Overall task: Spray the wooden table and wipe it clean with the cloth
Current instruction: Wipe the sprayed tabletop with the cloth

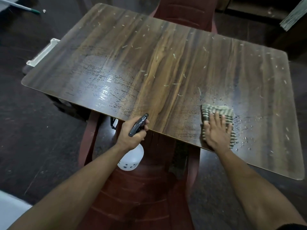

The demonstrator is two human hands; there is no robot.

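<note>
Far left on the dark floor lies a pale stick point(21, 6) with a green tip, and a white bracket point(43, 52) pokes out from under the left edge of the table point(157, 63). The table top is brown wood grain, strewn with pale fibres, with a wet, shiny patch on its near-left part.

At the near edge, left of centre, the left hand point(131, 135) grips the dark trigger head of a spray bottle point(132, 159), fingers curled round the neck. The bottle's white body hangs below the table edge; it bears dark marks that look like writing, but they are too small and blurred to read. The nozzle points over the table top.

Below the table, red plastic chairs point(141, 196) show between the two forearms, and another red one stands at the far side.

To the right, the right hand point(216, 131) lies flat with fingers straight and slightly spread, pressing a green-and-pale striped cloth point(222, 112) onto the table near its near edge. Water droplets bead on the wood just right of the cloth.

Far right, at the top corner, hang the pale bristles of a broom point(294, 17).
</note>
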